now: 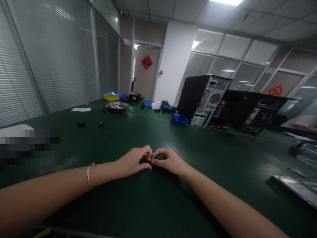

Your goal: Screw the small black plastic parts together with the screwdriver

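Both hands meet above the green table [138,132], near the middle of the view. My right hand [170,161] is closed around a small dark green object [158,156], with a thin light-coloured shaft pointing left from it. My left hand [135,161] is just to its left, its curled fingers at the end of that shaft and its thumb stretched out below. Whether the left fingers pinch anything is too small to tell. A silver bracelet [88,176] circles the left wrist.
Small dark items [81,124] lie at the left. Farther back are a metal bowl [117,106], a yellow basket [111,97], a blue bin [179,118] and a computer tower [203,99]. At the right are a metal tray [294,188] and part of a person [304,122].
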A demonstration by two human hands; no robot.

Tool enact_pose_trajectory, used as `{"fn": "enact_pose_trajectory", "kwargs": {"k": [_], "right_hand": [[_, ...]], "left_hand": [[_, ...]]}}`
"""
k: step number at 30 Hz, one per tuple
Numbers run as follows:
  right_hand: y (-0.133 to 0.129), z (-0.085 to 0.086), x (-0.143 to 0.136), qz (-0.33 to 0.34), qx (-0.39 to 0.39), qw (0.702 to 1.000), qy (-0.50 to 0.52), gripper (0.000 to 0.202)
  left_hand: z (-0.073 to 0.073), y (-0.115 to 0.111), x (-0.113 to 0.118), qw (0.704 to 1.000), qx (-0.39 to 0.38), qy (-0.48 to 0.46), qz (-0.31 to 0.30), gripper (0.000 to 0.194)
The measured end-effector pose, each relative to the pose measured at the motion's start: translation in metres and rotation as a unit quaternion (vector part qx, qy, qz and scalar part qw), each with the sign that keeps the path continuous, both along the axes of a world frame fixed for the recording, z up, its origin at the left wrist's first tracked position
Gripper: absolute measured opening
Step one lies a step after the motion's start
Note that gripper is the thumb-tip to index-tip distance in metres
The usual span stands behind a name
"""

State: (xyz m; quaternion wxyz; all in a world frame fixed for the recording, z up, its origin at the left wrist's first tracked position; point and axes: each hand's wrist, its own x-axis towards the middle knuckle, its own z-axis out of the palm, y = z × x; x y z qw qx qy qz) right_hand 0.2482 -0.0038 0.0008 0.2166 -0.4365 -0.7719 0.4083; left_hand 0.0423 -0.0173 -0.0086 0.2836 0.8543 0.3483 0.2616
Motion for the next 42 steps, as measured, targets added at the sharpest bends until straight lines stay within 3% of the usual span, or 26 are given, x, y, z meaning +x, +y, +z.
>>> {"fn": "enact_pose_trajectory", "kwargs": {"k": [11,18,24,29,42], "right_hand": [[0.005,0.003,-0.010,-0.012,-0.103,0.994,0.046,0.012],[0.007,0.006,-0.004,0.015,-0.103,0.994,0.038,0.015],[-0.002,0.011,0.027,-0.035,-0.009,0.999,0.030,0.031],[-0.011,0.010,0.045,-0.040,0.099,0.994,-0.002,0.023],[-0.016,0.006,0.039,-0.001,0.156,0.987,-0.039,0.016]], "left_hand": [[0.002,-0.003,0.003,0.999,0.029,0.021,0.013,0.024],[0.001,-0.002,0.003,1.000,0.023,0.017,0.012,0.022],[-0.001,0.000,-0.002,0.997,0.055,0.047,-0.024,0.014],[0.001,0.001,-0.002,0.994,0.084,0.051,-0.051,0.017],[0.004,0.003,-0.003,0.981,0.126,0.102,-0.105,0.019]]}}
